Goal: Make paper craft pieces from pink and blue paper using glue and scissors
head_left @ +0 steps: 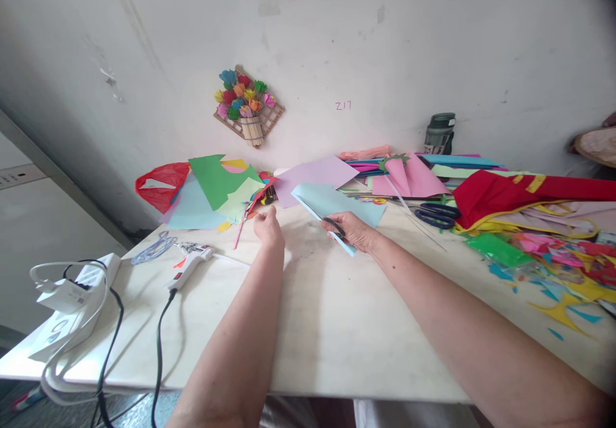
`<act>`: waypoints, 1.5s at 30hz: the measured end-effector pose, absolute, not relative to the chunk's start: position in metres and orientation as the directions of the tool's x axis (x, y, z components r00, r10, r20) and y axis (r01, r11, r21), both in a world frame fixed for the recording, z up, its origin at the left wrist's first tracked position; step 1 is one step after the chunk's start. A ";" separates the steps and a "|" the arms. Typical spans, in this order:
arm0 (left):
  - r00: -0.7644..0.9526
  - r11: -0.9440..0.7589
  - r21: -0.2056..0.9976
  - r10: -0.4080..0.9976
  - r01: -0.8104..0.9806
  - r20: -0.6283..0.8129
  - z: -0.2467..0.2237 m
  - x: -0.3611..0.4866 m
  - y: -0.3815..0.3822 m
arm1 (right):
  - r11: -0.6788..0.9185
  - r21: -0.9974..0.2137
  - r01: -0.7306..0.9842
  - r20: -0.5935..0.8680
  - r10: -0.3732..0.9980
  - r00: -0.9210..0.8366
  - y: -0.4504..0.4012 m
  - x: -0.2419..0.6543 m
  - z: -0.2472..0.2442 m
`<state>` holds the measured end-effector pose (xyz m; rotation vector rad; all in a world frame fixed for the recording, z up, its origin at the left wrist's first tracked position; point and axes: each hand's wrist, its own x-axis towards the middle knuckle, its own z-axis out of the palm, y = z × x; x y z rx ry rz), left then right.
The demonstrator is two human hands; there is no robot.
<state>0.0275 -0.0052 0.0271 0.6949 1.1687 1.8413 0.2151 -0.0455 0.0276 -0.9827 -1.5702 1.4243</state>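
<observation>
My right hand [351, 230] is closed on dark-handled scissors [335, 226] at the lower edge of a light blue paper sheet [332, 198]. A narrow folded blue edge of the sheet runs under the scissors. To the left, my left hand [268, 226] is closed above the table, near a red paper piece [261, 196] and a thin pink strip [240, 226]; what its fingers hold, if anything, is too small to make out. Behind the blue sheet lies a lilac sheet [315, 178].
A glue gun [190, 267] and a power strip [79, 306] with cables lie at the left. Green paper [219, 181] is at the back. On the right are blue-handled scissors [437, 215], red cloth [500, 197], paper scraps [561, 306] and a bottle [439, 134].
</observation>
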 end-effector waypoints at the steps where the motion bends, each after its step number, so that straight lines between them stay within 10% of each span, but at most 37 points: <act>1: -0.547 -0.235 0.920 0.837 -0.312 0.029 0.028 0.029 -0.006 | 0.072 -0.997 0.034 0.053 0.918 -0.394 -0.045 0.215 0.027; 9: -0.041 -0.084 0.891 0.996 -0.446 0.073 0.035 0.054 -0.019 | 0.067 -0.997 0.031 0.050 0.919 -0.392 -0.047 0.212 0.028; 45: 0.087 -0.002 0.874 0.995 -0.486 0.051 0.035 0.051 -0.021 | 0.026 -0.997 -0.069 0.056 0.880 -0.472 -0.045 0.215 0.023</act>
